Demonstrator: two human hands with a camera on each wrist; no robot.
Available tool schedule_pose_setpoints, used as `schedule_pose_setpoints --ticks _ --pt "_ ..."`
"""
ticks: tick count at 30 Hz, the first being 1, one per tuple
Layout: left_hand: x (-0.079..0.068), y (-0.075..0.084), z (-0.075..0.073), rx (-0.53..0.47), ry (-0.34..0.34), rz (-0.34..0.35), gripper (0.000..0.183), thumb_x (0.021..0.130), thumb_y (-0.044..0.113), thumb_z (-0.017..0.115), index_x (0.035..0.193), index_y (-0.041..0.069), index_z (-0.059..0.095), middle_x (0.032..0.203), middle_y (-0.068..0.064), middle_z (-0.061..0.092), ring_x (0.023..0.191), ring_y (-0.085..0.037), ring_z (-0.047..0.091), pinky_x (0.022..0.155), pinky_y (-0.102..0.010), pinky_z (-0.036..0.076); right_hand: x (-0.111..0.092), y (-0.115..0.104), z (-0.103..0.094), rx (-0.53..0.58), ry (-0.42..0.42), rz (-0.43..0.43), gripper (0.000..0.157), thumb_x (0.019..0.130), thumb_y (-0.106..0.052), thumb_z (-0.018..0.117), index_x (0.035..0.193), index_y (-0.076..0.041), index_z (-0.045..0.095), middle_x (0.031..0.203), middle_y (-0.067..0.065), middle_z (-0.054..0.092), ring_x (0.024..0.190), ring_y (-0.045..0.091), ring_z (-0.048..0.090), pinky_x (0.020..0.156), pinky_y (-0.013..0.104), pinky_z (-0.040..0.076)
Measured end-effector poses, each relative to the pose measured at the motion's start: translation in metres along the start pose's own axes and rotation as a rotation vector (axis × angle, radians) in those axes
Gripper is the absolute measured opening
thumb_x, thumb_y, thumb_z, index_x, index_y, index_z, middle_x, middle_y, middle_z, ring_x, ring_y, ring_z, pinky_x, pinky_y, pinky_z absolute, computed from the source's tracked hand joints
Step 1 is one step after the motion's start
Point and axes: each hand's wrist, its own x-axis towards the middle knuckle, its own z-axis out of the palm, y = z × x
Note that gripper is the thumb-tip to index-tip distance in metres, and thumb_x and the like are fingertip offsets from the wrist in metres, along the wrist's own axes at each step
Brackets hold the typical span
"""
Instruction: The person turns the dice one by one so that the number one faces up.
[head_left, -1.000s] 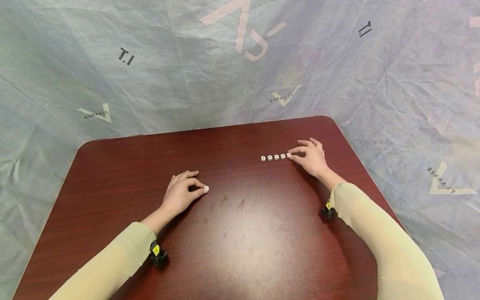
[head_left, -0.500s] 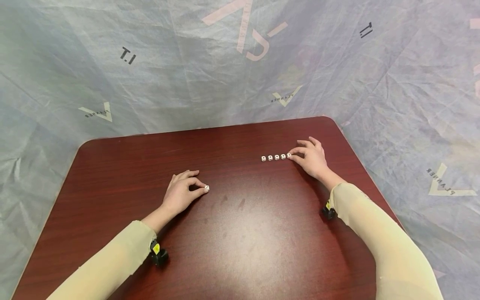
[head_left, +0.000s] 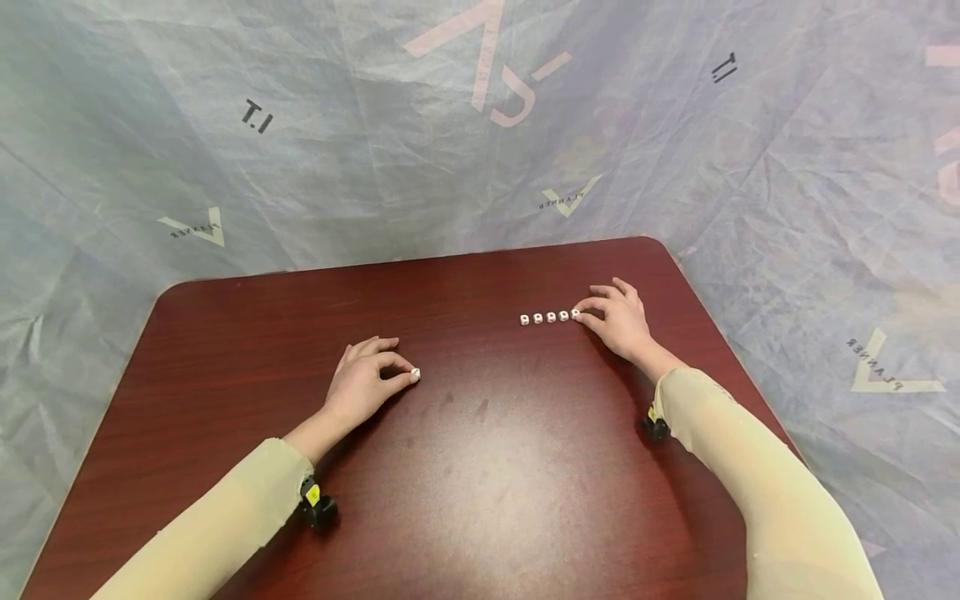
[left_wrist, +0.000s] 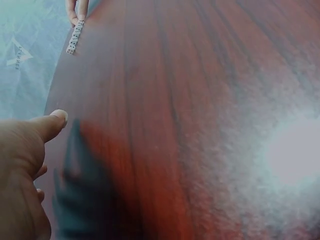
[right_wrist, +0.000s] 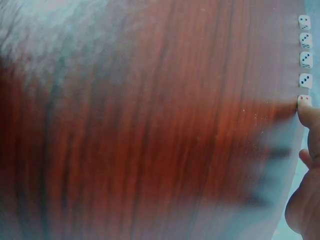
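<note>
My left hand (head_left: 360, 383) pinches a white die (head_left: 416, 374) between thumb and forefinger, over the left middle of the table. In the left wrist view the thumb (left_wrist: 60, 116) hides that die. Toward the back right, my right hand (head_left: 621, 321) pinches the die at the right end (head_left: 576, 314) of a straight row of several white dice (head_left: 538, 318). Seen from the right wrist, the pinched die (right_wrist: 303, 100) shows red pips above the thumb, while the other dice (right_wrist: 305, 60) show dark blue pips and stand with small gaps between them.
The dark red wooden table (head_left: 480, 467) reflects a bright glare at its front middle. Grey printed cloth (head_left: 360, 142) hangs behind it and on both sides. Each wrist carries a small black camera, such as the left camera (head_left: 318, 508).
The left hand tilts its die slightly between the fingertips. The right hand keeps its pinch on the end die, and the row stays in place; the head view has shifted a little.
</note>
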Motion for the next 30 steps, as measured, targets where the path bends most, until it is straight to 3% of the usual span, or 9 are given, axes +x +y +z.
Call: schedule_pose_setpoints --ticks 8,17,30 --pt "0.014 0.019 0.006 0.05 0.001 0.067 0.012 0.092 0.042 0.078 0.094 0.031 0.079 0.149 -0.006 0.055 0.148 -0.035 0.033 0.122 -0.062 0.01 -0.001 0.001 0.001 -0.013 -0.001 0.004 0.016 0.098 -0.029 0.073 0.107 -0.019 0.08 0.148 0.018 0.052 0.15 0.044 0.017 0.116 0.069 0.011" --pt "0.032 0.039 0.023 0.121 -0.056 0.07 0.015 0.093 0.044 0.075 0.097 0.03 0.08 0.148 -0.002 0.055 0.149 -0.031 0.033 0.124 -0.057 0.008 -0.003 0.001 0.004 -0.021 0.0 0.007 0.016 0.098 -0.029 0.073 0.107 -0.018 0.08 0.147 0.019 0.052 0.151 0.044 0.017 0.118 0.068 0.009" --pt "0.038 0.046 0.033 0.127 -0.072 0.072 0.012 0.093 0.044 0.076 0.096 0.033 0.079 0.149 -0.001 0.055 0.149 -0.03 0.032 0.124 -0.058 0.009 -0.003 -0.002 0.001 -0.018 0.014 -0.002 0.016 0.098 -0.029 0.072 0.107 -0.019 0.079 0.147 0.019 0.052 0.15 0.044 0.017 0.118 0.068 0.01"
